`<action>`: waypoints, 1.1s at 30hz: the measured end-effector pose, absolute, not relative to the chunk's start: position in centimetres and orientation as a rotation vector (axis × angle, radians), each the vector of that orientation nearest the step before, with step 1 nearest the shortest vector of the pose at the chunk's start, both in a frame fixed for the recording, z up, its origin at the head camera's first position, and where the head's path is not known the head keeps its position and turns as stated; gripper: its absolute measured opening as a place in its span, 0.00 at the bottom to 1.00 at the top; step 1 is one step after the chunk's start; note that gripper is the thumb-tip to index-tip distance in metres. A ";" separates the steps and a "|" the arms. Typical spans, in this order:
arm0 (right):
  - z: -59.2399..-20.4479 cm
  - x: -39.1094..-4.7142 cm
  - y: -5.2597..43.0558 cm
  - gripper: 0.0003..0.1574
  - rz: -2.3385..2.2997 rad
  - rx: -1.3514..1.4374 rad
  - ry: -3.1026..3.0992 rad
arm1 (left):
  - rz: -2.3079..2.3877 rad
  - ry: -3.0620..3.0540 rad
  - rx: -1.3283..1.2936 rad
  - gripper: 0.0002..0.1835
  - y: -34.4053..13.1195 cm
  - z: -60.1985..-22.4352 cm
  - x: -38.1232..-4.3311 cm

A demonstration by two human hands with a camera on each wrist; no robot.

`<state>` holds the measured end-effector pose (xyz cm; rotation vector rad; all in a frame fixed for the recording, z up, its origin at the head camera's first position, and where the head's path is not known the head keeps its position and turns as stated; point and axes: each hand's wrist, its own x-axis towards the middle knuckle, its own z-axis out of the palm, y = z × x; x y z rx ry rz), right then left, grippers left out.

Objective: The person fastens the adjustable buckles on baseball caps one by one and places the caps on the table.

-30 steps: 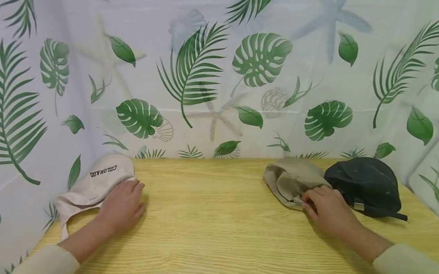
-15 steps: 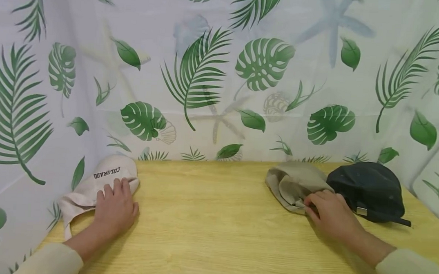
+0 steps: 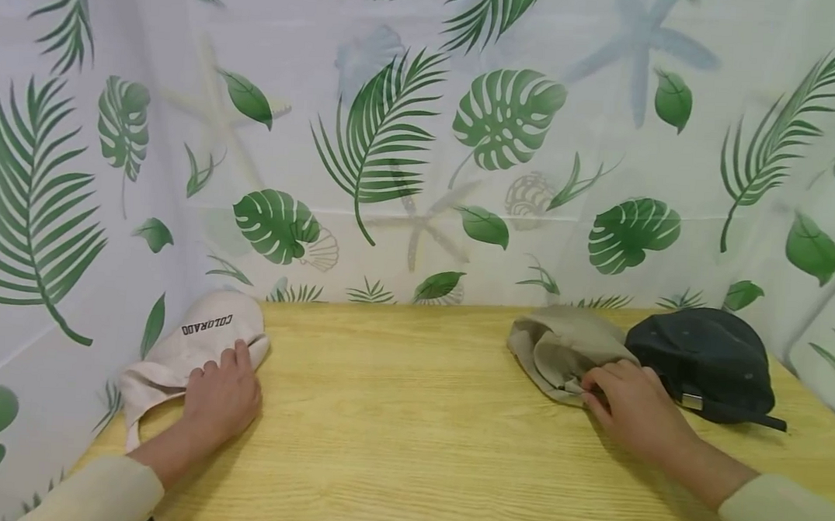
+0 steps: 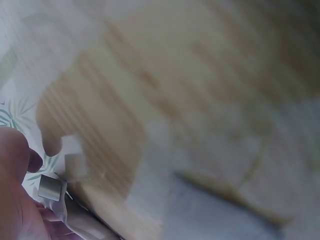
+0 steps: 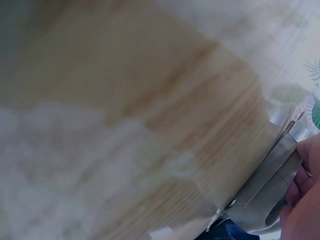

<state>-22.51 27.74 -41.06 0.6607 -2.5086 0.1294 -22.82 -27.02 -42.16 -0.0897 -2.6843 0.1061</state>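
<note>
At the left lies a cream cap [image 3: 207,341] with "COLORADO" printed upside down to me. My left hand [image 3: 222,400] grips its near right edge, the fingers over the fabric. In the left wrist view, a metal buckle [image 4: 50,188] on the cap's strap shows beside that hand. Across the table, my right hand [image 3: 635,410] pinches the near edge of a crumpled khaki cap [image 3: 568,337], thumb below and fingers above. The right wrist view shows the khaki cap's band [image 5: 265,190] against the fingers. Part of each cap's rim is hidden by the hands.
A black cap [image 3: 700,366] with a metal buckle sits right beside the khaki cap, its strap end pointing right. The wood-grain table [image 3: 410,431] meets a white cloth backdrop [image 3: 414,27] with green leaf prints at the back and sides.
My left hand has shifted from the cream cap's right side to its near edge, with its fingers reaching onto the fabric. The right hand keeps its pinch on the khaki cap.
</note>
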 end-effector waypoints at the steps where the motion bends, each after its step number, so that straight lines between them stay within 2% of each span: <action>1: -41.0 -22.5 27.7 0.09 0.129 0.663 -2.502 | 0.103 -2.683 -0.089 0.24 -27.0 -42.1 -22.8; 9: -41.3 -22.6 27.7 0.09 0.136 0.670 -2.504 | 0.032 -2.698 -0.103 0.25 -27.0 -42.3 -23.0; 19: -41.5 -22.5 27.7 0.10 0.123 0.670 -2.476 | -0.052 -2.667 -0.272 0.22 -27.2 -42.6 -22.9; 33: -41.4 -22.8 27.8 0.10 0.114 0.672 -2.439 | -0.146 -2.677 -0.356 0.26 -26.6 -42.7 -23.3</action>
